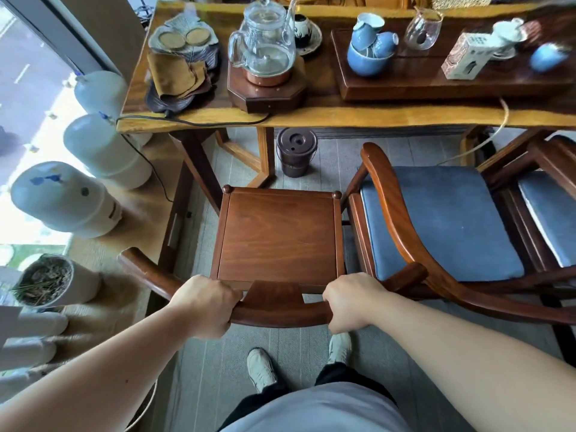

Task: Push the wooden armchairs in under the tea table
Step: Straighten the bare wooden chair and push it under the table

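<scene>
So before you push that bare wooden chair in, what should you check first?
1. Left hand gripping the back rail: ok.
2. Right hand gripping it too: ok.
3. Bare chair facing the tea table: ok.
4. Table leg close to the seat's front left corner: not ok.
5. Brown bucket on the floor ahead: not ok.
6. Gap beside the blue-cushioned chair: cannot tell.

Tea table (311, 115) w/ yellow live edge stood on grey floor (218, 369). On top: glass kettle (263, 42) on octagonal wood base (268, 95), dark wood tray (436, 85), folded cloths (179, 76) at left end, black cord (199, 121) along front edge. On floor under table: brown lidded bucket (296, 152).
</scene>
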The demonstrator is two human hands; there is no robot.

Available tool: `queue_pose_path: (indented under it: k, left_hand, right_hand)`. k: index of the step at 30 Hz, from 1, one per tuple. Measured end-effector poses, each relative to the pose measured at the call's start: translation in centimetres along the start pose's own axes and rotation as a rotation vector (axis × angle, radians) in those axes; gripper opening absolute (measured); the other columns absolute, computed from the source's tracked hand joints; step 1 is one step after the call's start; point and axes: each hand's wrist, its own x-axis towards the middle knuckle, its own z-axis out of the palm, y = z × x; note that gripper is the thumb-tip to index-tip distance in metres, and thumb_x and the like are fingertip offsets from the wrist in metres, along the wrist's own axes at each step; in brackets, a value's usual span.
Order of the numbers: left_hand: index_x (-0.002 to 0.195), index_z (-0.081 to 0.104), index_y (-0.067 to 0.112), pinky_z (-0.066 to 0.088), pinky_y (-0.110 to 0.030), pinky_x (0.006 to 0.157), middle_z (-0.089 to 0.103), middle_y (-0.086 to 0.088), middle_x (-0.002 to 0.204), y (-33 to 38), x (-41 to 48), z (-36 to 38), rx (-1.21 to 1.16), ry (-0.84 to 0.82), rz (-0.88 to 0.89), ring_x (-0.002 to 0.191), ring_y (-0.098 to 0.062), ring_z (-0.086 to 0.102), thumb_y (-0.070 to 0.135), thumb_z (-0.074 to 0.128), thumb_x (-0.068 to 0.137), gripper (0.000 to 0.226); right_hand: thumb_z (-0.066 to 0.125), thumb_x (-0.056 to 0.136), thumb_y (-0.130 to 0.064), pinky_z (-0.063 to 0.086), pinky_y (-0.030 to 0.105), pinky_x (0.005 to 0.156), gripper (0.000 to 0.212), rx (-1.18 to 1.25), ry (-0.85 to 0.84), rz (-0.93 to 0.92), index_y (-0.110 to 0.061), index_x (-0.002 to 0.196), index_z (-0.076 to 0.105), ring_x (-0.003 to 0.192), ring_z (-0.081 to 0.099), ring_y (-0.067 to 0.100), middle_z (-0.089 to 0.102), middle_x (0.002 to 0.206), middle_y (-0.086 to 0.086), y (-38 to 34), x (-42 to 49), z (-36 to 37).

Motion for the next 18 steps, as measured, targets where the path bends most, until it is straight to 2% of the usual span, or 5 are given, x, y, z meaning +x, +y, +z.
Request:
queue_pose_path:
  k: [3,6,10,14,18]
  left_hand:
    - [0.091,0.055,0.028,0.043,-0.028,0.059,0.051,0.009,0.070,0.2,-0.1,-0.1,-0.014,0.008,-0.020,0.066,-0.019,0.055,0.024,0.044,0.075,0.020]
    - [0.096,0.056,0.030,0.040,-0.029,0.057,0.054,0.008,0.070,1.2,-0.1,0.2,-0.031,0.035,-0.050,0.063,-0.020,0.053,0.025,0.045,0.075,0.024]
    - [0.095,0.056,0.029,0.042,-0.029,0.056,0.063,0.006,0.074,3.6,0.1,0.9,-0.054,0.055,-0.031,0.061,-0.021,0.055,0.028,0.045,0.076,0.023]
    - [0.096,0.055,0.029,0.043,-0.028,0.054,0.064,0.006,0.074,4.3,0.1,1.2,-0.039,0.077,-0.016,0.061,-0.021,0.056,0.029,0.043,0.076,0.023]
    - [0.100,0.053,0.030,0.041,-0.029,0.055,0.060,0.007,0.076,3.5,-1.0,1.2,-0.022,0.049,-0.005,0.065,-0.019,0.057,0.028,0.042,0.078,0.024]
  right_hand:
    - [0.062,0.067,-0.036,0.042,0.032,0.060,0.016,-0.006,0.002,-0.026,-0.023,0.069,0.054,0.072,0.059,0.024,0.058,0.071,-0.004,0.1,-0.1,-0.1]
    - [0.064,0.066,-0.039,0.038,0.031,0.055,0.020,-0.015,-0.010,-0.030,-0.023,0.067,0.051,0.069,0.057,0.023,0.056,0.067,-0.005,0.8,-0.5,0.2]
    - [0.063,0.064,-0.040,0.049,0.032,0.062,0.020,-0.024,-0.018,0.010,-0.023,0.072,0.058,0.068,0.059,0.020,0.062,0.071,-0.004,2.4,-1.5,1.5]
    - [0.063,0.063,-0.038,0.048,0.032,0.063,0.017,-0.013,-0.021,0.028,-0.024,0.072,0.059,0.072,0.060,0.021,0.063,0.073,-0.004,2.6,-2.0,1.8]
    - [0.063,0.066,-0.037,0.047,0.033,0.065,0.021,-0.012,0.001,0.024,-0.023,0.082,0.064,0.076,0.062,0.024,0.063,0.075,-0.004,0.8,-2.1,2.1]
